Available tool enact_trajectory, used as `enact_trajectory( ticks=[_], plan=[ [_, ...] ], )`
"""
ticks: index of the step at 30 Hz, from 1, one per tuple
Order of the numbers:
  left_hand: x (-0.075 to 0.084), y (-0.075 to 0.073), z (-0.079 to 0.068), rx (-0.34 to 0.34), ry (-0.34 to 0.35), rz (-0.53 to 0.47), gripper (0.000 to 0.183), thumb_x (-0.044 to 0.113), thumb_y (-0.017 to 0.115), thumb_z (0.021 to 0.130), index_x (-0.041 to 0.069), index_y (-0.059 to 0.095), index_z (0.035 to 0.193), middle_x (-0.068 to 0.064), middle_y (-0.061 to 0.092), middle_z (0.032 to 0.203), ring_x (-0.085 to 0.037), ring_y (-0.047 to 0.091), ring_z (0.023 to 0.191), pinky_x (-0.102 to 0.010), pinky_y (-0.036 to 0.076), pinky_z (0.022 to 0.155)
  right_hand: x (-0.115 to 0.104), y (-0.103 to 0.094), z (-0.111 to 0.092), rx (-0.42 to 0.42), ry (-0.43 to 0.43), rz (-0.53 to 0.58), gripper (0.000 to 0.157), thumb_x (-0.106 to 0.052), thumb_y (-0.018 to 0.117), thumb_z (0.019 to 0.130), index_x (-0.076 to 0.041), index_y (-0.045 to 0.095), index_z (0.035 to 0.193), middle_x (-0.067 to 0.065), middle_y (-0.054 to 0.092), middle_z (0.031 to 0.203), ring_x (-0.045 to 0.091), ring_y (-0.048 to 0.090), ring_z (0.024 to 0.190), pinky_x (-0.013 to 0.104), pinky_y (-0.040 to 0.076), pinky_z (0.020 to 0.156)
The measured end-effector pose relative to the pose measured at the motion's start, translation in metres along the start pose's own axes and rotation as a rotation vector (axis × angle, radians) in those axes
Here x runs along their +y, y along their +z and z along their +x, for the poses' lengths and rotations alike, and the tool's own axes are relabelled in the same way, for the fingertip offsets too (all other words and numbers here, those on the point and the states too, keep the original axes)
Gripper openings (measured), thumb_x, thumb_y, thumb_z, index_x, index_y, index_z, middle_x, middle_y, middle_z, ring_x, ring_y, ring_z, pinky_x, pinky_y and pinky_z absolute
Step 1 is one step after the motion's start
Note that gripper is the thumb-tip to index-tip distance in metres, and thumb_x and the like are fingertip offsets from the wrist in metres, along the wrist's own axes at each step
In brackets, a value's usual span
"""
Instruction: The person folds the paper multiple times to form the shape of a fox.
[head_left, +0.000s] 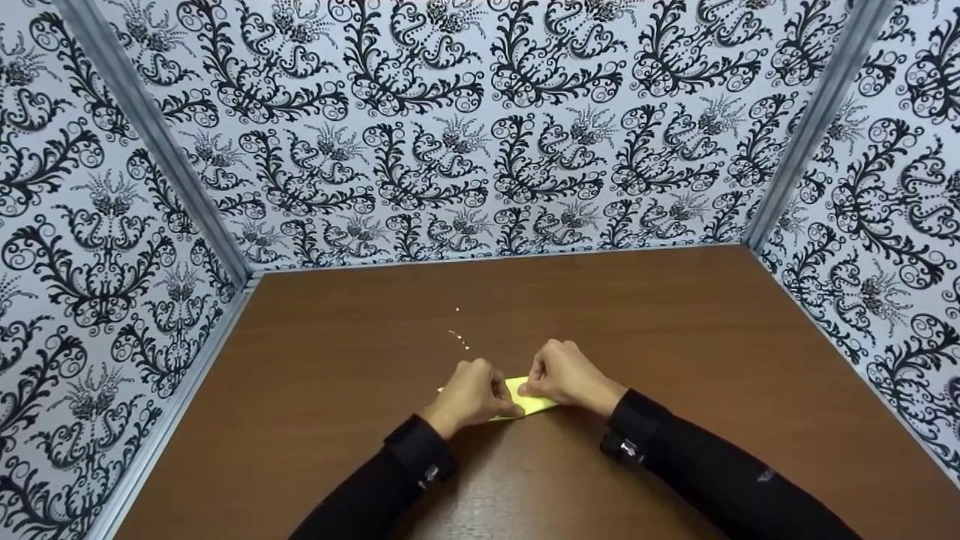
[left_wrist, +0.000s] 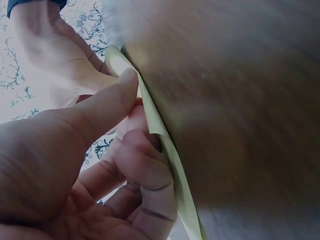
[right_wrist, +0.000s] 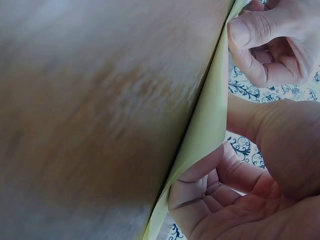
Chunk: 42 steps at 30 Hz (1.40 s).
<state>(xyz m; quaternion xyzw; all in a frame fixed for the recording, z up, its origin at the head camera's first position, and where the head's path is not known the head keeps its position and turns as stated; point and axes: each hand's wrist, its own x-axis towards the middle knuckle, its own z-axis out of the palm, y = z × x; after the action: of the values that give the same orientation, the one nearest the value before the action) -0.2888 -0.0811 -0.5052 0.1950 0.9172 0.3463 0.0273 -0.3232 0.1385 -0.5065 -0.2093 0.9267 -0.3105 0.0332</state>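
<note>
A strip-like piece of yellow paper [head_left: 535,403] lies low over the table in front of the person. At its left part the left hand [head_left: 472,394] pinches it, thumb on the near side and fingers curled. The right hand [head_left: 568,376] holds the right part, fingers bent. In the left wrist view the paper [left_wrist: 181,187] shows a folded-over edge under the left thumb [left_wrist: 112,102]. From the right wrist, the paper [right_wrist: 207,117] bends over the curled right fingers [right_wrist: 200,197], while the right thumb's tip is hidden behind it.
Several tiny pale scraps [head_left: 460,337] lie scattered on the brown table [head_left: 337,337] beyond the left hand. Patterned black-and-white walls [head_left: 487,150] stand at the back and on both sides, with grey posts [head_left: 817,127] at the corners.
</note>
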Motion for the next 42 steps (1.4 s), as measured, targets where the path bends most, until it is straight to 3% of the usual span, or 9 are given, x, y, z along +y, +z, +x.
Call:
enact_trajectory(
  ticks=[10, 20, 31, 34, 38, 42],
  plan=[
    [-0.002, -0.003, -0.004, -0.03, 0.028, 0.023, 0.029, 0.018, 0.106, 0.086, 0.01, 0.084, 0.07, 0.0, 0.082, 0.07, 0.0, 0.056, 0.059, -0.016, 0.046, 0.06, -0.003, 0.0, -0.002, -0.001, -0.097, -0.011, 0.031, -0.014, 0.096, 0.096, -0.012, 0.082, 0.069, -0.006, 0.076, 0.069, 0.001, 0.049, 0.055, 0.017, 0.04, 0.058],
    [-0.016, -0.014, -0.013, -0.041, 0.039, 0.038, 0.023, 0.015, 0.103, 0.089, 0.012, 0.086, 0.074, 0.002, 0.081, 0.071, -0.001, 0.057, 0.062, -0.017, 0.047, 0.063, -0.003, -0.002, -0.002, -0.027, -0.047, -0.014, 0.034, -0.015, 0.095, 0.099, -0.013, 0.08, 0.068, -0.012, 0.068, 0.066, 0.003, 0.051, 0.058, 0.019, 0.042, 0.06],
    [-0.032, -0.031, -0.03, -0.066, 0.093, 0.049, 0.024, 0.008, 0.099, 0.093, 0.01, 0.082, 0.075, 0.002, 0.079, 0.071, 0.0, 0.057, 0.064, -0.017, 0.047, 0.063, -0.003, 0.0, -0.003, -0.019, -0.064, -0.003, 0.041, -0.012, 0.094, 0.099, -0.012, 0.074, 0.063, -0.014, 0.06, 0.062, 0.002, 0.045, 0.055, 0.02, 0.042, 0.062],
    [-0.034, -0.032, -0.031, -0.074, 0.106, 0.046, 0.024, 0.009, 0.098, 0.094, 0.01, 0.083, 0.076, 0.001, 0.08, 0.072, 0.0, 0.058, 0.063, -0.017, 0.048, 0.063, -0.003, 0.0, -0.003, -0.027, -0.058, 0.004, 0.041, -0.013, 0.093, 0.1, -0.012, 0.075, 0.063, -0.015, 0.061, 0.062, 0.002, 0.044, 0.053, 0.02, 0.041, 0.062],
    [-0.035, -0.033, -0.031, -0.075, 0.116, 0.046, 0.022, 0.01, 0.098, 0.094, 0.009, 0.085, 0.077, -0.002, 0.081, 0.074, -0.002, 0.059, 0.062, -0.017, 0.048, 0.062, -0.003, 0.0, -0.003, -0.044, -0.062, 0.002, 0.05, -0.013, 0.091, 0.102, -0.015, 0.068, 0.058, -0.016, 0.052, 0.056, 0.002, 0.034, 0.05, 0.02, 0.035, 0.059],
    [-0.032, -0.034, -0.028, -0.064, 0.126, 0.051, 0.02, 0.008, 0.1, 0.091, 0.009, 0.085, 0.078, -0.003, 0.082, 0.074, -0.004, 0.061, 0.062, -0.017, 0.047, 0.061, -0.004, 0.001, -0.002, -0.035, -0.064, -0.012, 0.049, -0.013, 0.092, 0.101, -0.014, 0.068, 0.058, -0.016, 0.05, 0.056, 0.002, 0.035, 0.051, 0.021, 0.035, 0.06]
  ],
)
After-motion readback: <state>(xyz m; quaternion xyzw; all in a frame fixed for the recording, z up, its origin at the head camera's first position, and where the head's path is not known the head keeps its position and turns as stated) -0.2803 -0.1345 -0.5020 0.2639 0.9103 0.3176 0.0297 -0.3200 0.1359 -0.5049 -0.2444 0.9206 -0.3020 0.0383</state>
